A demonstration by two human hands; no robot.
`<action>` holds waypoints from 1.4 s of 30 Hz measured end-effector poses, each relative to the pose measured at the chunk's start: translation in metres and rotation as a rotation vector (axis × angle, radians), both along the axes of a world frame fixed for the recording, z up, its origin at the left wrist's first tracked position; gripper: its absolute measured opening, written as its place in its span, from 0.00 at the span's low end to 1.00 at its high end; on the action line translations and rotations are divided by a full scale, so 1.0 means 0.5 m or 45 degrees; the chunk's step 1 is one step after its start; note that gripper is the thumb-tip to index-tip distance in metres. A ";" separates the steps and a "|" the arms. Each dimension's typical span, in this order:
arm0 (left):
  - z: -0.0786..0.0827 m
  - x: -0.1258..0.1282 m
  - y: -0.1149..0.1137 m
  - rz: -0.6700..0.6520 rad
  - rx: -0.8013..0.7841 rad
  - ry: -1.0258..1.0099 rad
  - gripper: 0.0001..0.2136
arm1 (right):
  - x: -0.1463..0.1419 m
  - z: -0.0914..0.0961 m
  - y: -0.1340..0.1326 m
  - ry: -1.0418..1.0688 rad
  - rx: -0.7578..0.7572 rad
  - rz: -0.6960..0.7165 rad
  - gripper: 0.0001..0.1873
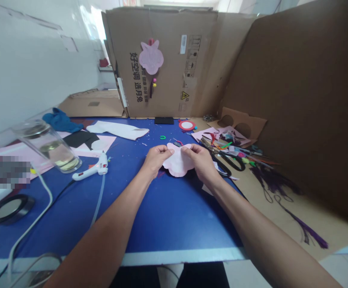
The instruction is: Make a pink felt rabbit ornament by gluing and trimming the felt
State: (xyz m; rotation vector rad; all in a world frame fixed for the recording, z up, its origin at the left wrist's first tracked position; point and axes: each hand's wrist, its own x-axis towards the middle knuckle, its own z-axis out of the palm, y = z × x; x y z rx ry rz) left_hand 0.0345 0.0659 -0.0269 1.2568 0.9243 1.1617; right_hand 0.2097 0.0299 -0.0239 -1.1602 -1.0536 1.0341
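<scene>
Both my hands hold a pale pink scalloped cutout [178, 162] just above the blue table. My left hand [157, 158] pinches its upper left side, thumb on top. On the upper right side, my right hand [200, 158] grips it the same way. A bit of red cord [178, 142] and something small and dark show behind its top edge. Beyond the cutout lies a small green U-shaped piece [162, 137]. Black-handled scissors [226, 160] rest right of my right hand.
A white glue gun [94, 168], a lidded glass of liquid [55, 150] and a black tape roll [10, 209] are on the left. Pink paper scraps [222, 134] and purple tassels [309, 228] lie right. A similar pink cutout [151, 59] hangs on the cardboard wall [210, 60].
</scene>
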 end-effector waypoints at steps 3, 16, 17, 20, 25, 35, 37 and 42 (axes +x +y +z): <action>-0.001 0.001 0.001 -0.013 -0.017 -0.007 0.19 | 0.001 0.003 0.000 0.019 0.020 -0.008 0.18; -0.006 -0.001 0.012 0.059 -0.040 -0.057 0.19 | 0.008 -0.005 0.008 0.018 0.042 -0.024 0.20; -0.006 -0.002 0.013 0.068 -0.043 -0.073 0.19 | 0.008 -0.005 0.008 0.014 0.051 -0.021 0.20; -0.005 -0.003 0.014 0.100 -0.054 -0.119 0.20 | 0.008 -0.003 0.008 0.000 0.052 -0.012 0.19; -0.001 -0.003 0.010 0.053 -0.108 -0.150 0.23 | 0.013 -0.003 0.011 0.001 0.048 -0.058 0.18; 0.000 -0.001 0.009 0.030 -0.113 -0.051 0.25 | 0.031 0.007 0.018 0.115 0.060 -0.111 0.18; -0.003 -0.001 0.013 0.070 -0.089 -0.063 0.25 | 0.027 0.009 0.016 0.156 0.025 -0.054 0.20; -0.003 -0.004 0.016 0.106 -0.091 -0.114 0.25 | 0.021 0.010 0.013 0.182 0.005 -0.022 0.22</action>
